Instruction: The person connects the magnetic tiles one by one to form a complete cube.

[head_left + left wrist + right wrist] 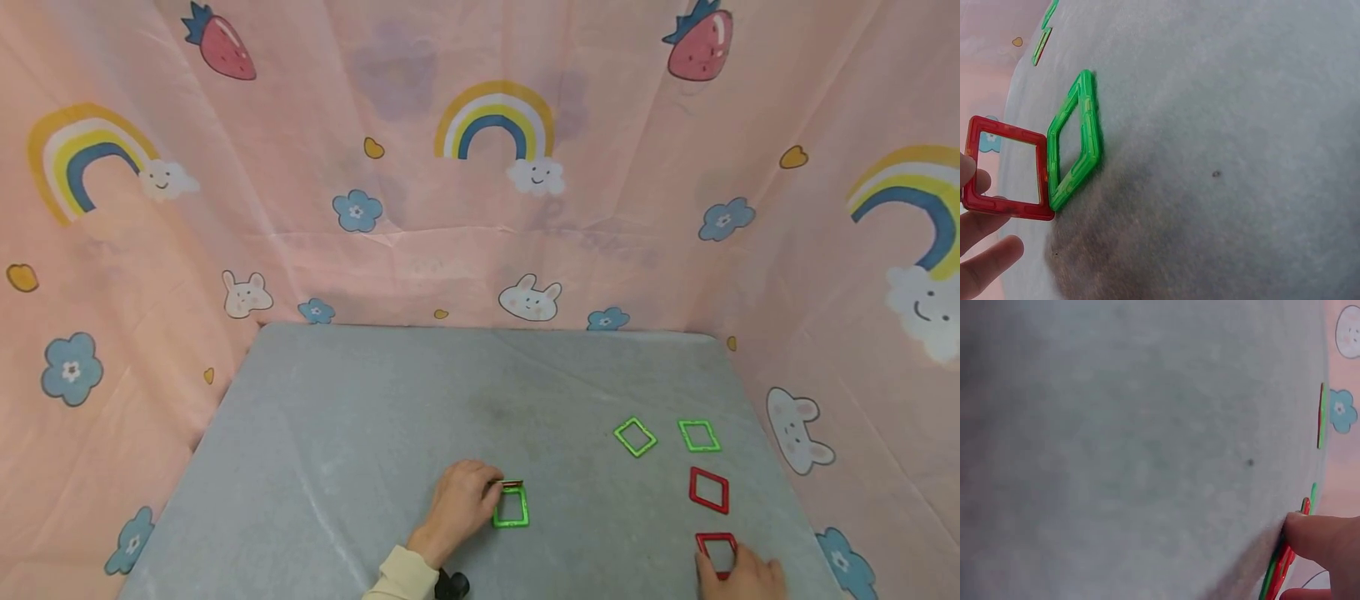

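The left hand (463, 504) is pinching an upright red square frame (1042, 169), whose top edge is running left to right, against the far side of a green frame (511, 523) lying flat on the tabletop (337, 433); rightward, a green diamond frame (644, 429) is pointing one corner away; a red rhombus frame (709, 475) is slanting its long axis from far left to near right; the right hand's (742, 577) fingers are gripping another red frame (716, 536) nearer the front

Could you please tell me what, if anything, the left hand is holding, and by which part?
The left hand holds a red frame by the edge opposite the green frame.
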Available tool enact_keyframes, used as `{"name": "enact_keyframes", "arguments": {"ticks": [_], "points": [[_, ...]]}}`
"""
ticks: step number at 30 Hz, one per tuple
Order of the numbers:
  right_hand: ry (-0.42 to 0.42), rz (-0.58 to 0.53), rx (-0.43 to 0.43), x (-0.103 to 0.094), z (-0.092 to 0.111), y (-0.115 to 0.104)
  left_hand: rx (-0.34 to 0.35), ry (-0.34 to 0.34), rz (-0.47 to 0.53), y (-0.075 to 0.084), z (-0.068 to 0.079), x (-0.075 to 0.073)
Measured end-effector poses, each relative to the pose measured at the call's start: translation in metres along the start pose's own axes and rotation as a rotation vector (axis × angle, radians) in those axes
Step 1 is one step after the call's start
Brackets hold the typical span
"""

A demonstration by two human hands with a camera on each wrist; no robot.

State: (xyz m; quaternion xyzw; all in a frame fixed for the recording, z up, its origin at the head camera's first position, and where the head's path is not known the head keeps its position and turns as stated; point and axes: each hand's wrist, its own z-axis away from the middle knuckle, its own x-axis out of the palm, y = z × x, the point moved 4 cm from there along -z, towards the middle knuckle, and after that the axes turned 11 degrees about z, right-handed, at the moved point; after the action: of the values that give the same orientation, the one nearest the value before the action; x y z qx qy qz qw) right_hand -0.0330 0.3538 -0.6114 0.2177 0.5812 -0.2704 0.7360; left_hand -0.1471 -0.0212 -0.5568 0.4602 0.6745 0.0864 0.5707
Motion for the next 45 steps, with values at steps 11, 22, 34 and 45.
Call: {"name": "enact_keyframes", "arguments": {"ticks": [11,22,34,45], "points": [[0.041,-0.006,-0.034,-0.003,0.004,-0.005,-0.007,0.006,0.013,0.0,0.0,-0.001],[0.004,-0.092,-0.09,-0.019,0.017,-0.037,-0.016,0.004,0.016,0.0,0.001,-0.001],[0.064,-0.161,-0.134,-0.022,0.024,-0.067,-0.023,-0.001,0.037,0.0,0.001,-0.002],[0.076,-0.187,-0.168,-0.023,0.031,-0.082,-0.003,0.014,0.007,0.0,0.001,-0.002]]}}
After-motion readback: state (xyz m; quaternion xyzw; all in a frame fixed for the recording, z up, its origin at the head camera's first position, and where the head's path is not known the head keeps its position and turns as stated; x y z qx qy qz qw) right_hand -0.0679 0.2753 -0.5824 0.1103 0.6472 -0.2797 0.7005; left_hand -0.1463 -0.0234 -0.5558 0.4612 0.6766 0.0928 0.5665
